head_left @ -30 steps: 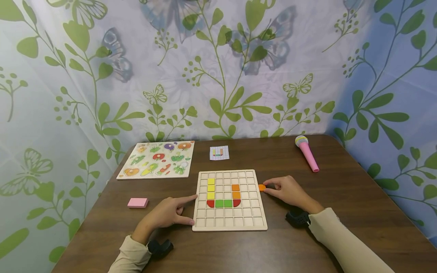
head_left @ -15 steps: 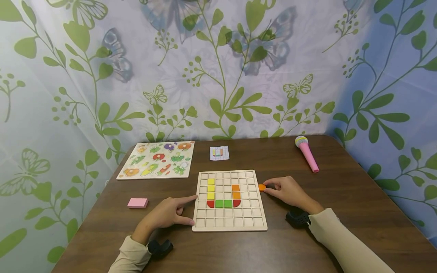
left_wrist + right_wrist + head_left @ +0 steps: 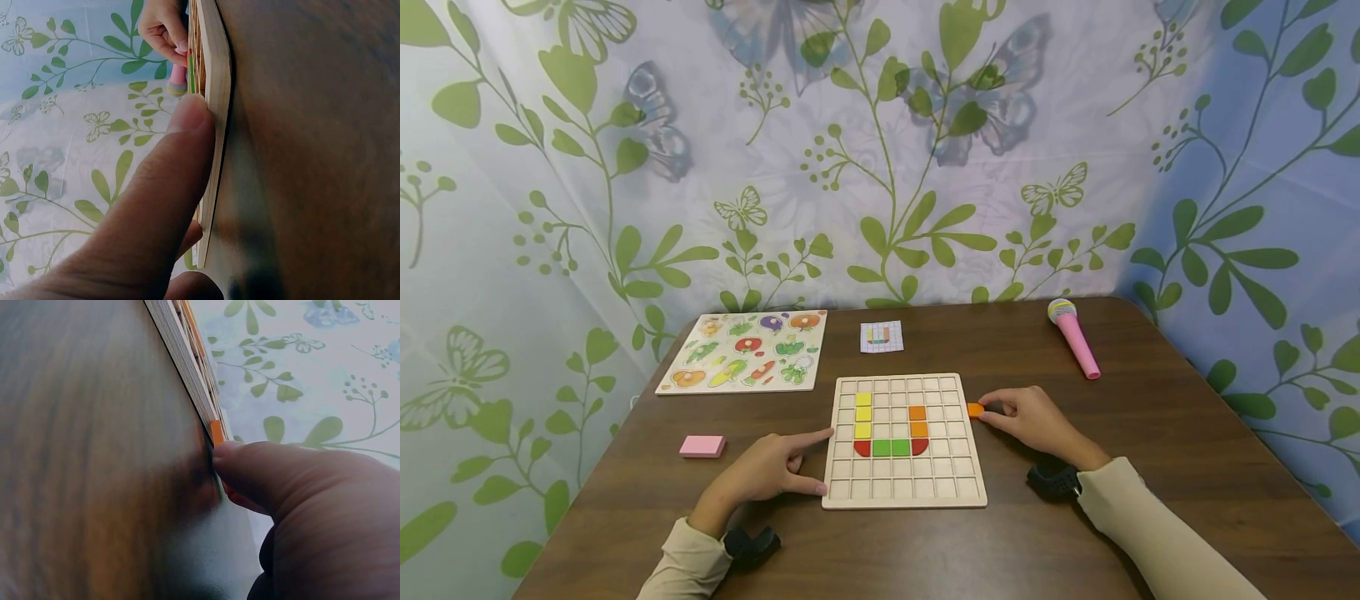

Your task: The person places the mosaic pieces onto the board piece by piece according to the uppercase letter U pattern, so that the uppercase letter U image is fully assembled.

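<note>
A wooden grid board (image 3: 904, 492) lies flat on the table, bearing yellow squares (image 3: 863, 414), green squares (image 3: 891, 447), orange squares (image 3: 918, 421) and two red rounded corner pieces (image 3: 862, 448) in a U shape. My left hand (image 3: 767, 468) touches the board's left edge with index finger and thumb spread; in the left wrist view the thumb (image 3: 169, 156) lies against the rim. Between thumb and index finger my right hand (image 3: 1028, 421) pinches an orange tile (image 3: 975, 410) at the board's right edge. That tile (image 3: 217, 432) is partly covered by the fingers in the right wrist view.
Behind the board lies a small paper card (image 3: 882, 337) printed with a coloured U on a grid. A vegetable puzzle board (image 3: 745, 350) sits back left, a pink block (image 3: 702, 447) at left. Toward the back right lies a pink toy microphone (image 3: 1077, 340). A patterned curtain hangs behind.
The orange tile has turned slightly in my right fingers. Both hands and the board stay almost where they were.
</note>
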### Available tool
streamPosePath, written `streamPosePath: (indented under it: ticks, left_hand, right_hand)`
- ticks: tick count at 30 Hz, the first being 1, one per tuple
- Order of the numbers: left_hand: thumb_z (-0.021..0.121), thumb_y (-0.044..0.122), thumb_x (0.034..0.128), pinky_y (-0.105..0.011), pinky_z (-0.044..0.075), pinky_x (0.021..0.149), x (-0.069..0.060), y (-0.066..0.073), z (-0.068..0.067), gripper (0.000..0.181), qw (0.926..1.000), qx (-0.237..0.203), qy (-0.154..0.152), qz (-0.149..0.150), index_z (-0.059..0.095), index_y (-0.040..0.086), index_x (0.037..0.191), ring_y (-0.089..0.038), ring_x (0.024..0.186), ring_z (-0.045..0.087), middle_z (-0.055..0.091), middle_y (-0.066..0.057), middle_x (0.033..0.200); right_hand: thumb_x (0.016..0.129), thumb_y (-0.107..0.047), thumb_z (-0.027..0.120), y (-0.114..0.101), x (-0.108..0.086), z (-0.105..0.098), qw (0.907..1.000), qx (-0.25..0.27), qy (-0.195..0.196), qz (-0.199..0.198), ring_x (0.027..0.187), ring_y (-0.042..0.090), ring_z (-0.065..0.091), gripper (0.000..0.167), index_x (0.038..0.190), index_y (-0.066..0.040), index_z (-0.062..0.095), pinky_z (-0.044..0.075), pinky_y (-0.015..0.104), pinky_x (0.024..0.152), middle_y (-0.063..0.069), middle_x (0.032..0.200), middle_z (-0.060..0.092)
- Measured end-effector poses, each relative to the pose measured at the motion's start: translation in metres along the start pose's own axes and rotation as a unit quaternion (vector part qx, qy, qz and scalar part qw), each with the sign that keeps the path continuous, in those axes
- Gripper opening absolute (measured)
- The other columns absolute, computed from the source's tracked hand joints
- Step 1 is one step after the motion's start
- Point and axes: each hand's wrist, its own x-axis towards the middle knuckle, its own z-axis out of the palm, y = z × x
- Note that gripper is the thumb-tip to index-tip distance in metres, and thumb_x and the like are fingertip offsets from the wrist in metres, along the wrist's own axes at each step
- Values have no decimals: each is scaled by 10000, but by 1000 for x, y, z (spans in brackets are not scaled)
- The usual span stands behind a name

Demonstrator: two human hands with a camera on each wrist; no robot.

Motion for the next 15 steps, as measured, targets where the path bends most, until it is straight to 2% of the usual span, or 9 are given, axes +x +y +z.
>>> streamPosePath:
  ticks: [15]
  left_hand:
    - [789,597,810,-223,293,520,0,0,0,862,10000,-13,-2,19,492,250,1542,-31,514,265,322,131,574]
  right_hand:
    - [901,-339,806,-3,1,-2,9999,88,82,100,479,42,314,222,1053,-177,799,265,241,495,-134,550,348]
